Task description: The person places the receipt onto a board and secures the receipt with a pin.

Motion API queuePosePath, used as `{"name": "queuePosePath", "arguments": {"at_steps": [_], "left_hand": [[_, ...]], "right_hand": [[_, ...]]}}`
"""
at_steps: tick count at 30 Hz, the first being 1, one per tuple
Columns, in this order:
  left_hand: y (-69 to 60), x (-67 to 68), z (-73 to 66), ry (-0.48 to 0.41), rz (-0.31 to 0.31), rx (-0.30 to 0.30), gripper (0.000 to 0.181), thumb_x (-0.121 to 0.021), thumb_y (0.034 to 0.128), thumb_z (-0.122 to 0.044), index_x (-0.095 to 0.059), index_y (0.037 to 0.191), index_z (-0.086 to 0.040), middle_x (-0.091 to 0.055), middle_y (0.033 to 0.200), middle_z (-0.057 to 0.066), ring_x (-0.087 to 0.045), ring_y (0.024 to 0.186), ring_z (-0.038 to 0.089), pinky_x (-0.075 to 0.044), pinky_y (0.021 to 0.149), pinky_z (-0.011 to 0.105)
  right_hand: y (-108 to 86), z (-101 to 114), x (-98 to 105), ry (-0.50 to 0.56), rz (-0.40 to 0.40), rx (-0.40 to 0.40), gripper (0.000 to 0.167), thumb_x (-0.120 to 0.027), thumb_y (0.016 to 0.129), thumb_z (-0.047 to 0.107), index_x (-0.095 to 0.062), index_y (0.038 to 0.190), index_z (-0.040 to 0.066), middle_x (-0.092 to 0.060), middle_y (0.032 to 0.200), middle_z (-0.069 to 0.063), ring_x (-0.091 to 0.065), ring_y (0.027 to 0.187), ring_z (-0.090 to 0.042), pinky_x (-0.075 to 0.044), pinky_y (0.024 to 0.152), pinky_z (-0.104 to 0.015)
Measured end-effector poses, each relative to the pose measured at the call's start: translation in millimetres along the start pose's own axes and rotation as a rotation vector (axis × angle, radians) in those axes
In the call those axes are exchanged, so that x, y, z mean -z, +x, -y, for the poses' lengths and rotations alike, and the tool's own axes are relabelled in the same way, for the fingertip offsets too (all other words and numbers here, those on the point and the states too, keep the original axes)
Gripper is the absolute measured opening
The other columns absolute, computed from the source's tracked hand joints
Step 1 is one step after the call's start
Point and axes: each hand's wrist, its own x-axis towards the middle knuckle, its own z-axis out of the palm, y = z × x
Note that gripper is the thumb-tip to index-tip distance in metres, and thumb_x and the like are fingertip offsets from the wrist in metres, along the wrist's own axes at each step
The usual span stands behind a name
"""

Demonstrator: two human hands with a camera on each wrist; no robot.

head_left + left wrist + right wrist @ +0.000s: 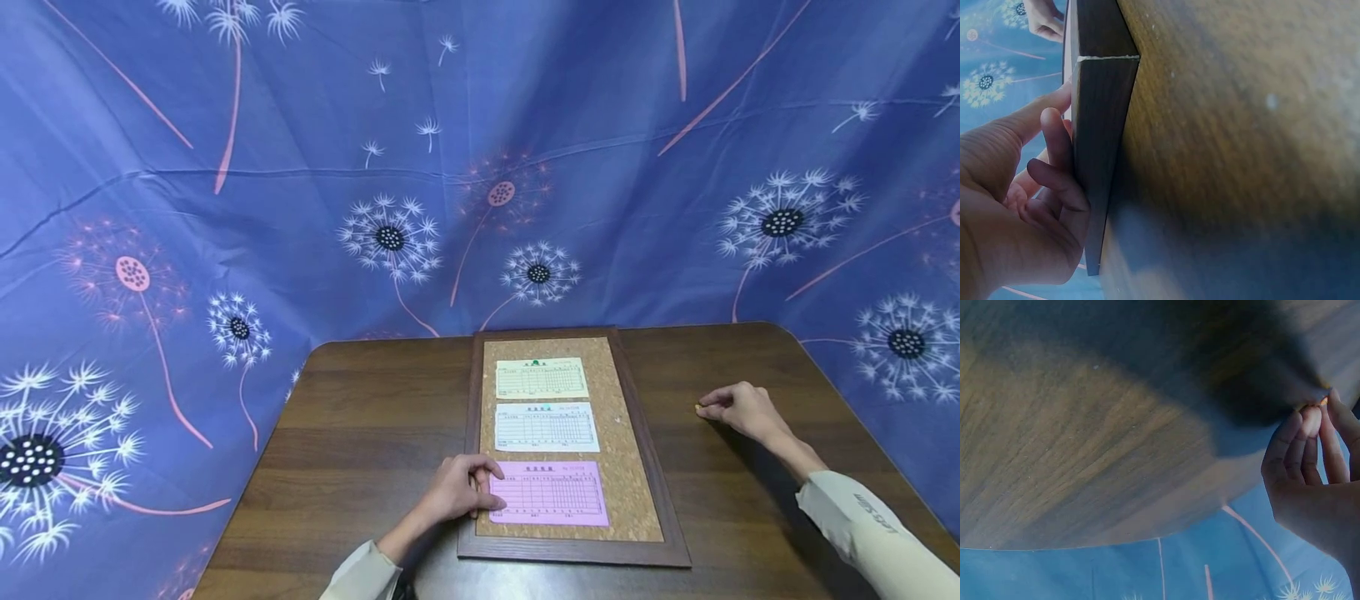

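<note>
In the head view, a pink-purple printed slip (pixel 551 493) lies on the lower part of a wood-framed cork board (pixel 633 492). My left hand (pixel 459 490) rests over the board's left frame, its thumb and index fingertip pressing apart on the slip's left edge. The left wrist view shows the other fingers of that hand loosely bent against the side of the frame (pixel 1100 106). Right of the board, my right hand (pixel 746 410) pinches a small yellow pushpin (pixel 1324 400) between thumb and fingertips, just above the table; the pin is mostly hidden.
Higher on the board are a pale yellow slip (pixel 542 381) and a white slip (pixel 546 429), each with a green pin at its top. The board lies on a brown wooden table (pixel 360 433). Behind the table hangs a blue dandelion-print cloth (pixel 450 125).
</note>
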Motion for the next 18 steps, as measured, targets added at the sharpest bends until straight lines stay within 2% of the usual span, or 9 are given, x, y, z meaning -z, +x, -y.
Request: {"name": "queuePosePath", "arguments": {"at_steps": [4, 10, 15, 18], "left_hand": [[0.1, -1.3, 0.7, -0.016, 0.004, 0.003, 0.031, -0.091, 0.0707, -0.004, -0.073, 0.096, -0.004, -0.067, 0.062, 0.008, -0.049, 0.038, 0.0, -0.039, 0.04, 0.015], [-0.3, -1.2, -0.7, -0.015, 0.002, -0.001, 0.031, -0.09, 0.0708, -0.004, -0.073, 0.096, -0.004, -0.068, 0.063, 0.009, -0.048, 0.037, -0.001, -0.038, 0.041, 0.015], [-0.4, -0.8, -0.4, -0.018, 0.003, -0.001, 0.03, -0.09, 0.0712, -0.003, -0.072, 0.095, -0.004, -0.068, 0.062, 0.011, -0.048, 0.037, -0.002, -0.038, 0.04, 0.014], [0.0, -0.1, -0.6, -0.012, 0.001, 0.0, 0.03, -0.09, 0.071, -0.004, -0.073, 0.095, -0.004, -0.067, 0.062, 0.011, -0.047, 0.037, -0.002, -0.038, 0.041, 0.015]], "right_hand": [[0.6, -2.2, -2.5, -0.017, -0.036, -0.007, 0.01, -0.081, 0.086, 0.017, -0.081, 0.082, 0.008, -0.078, 0.08, -0.01, -0.073, 0.076, -0.027, -0.053, 0.071, -0.049], [-0.2, -1.0, -5.2, -0.026, -0.064, -0.008, 0.01, -0.08, 0.087, 0.016, -0.08, 0.08, 0.009, -0.078, 0.078, -0.009, -0.073, 0.073, -0.027, -0.054, 0.067, -0.05], [1.7, 2.5, -6.4, -0.035, -0.039, -0.052, 0.016, -0.078, 0.09, 0.023, -0.08, 0.08, 0.01, -0.077, 0.078, -0.008, -0.068, 0.068, -0.019, -0.051, 0.06, -0.041], [4.8, 4.6, -5.7, -0.026, -0.012, -0.077, 0.016, -0.074, 0.091, 0.018, -0.078, 0.079, 0.009, -0.078, 0.081, -0.011, -0.059, 0.066, -0.016, -0.044, 0.058, -0.035]]}}
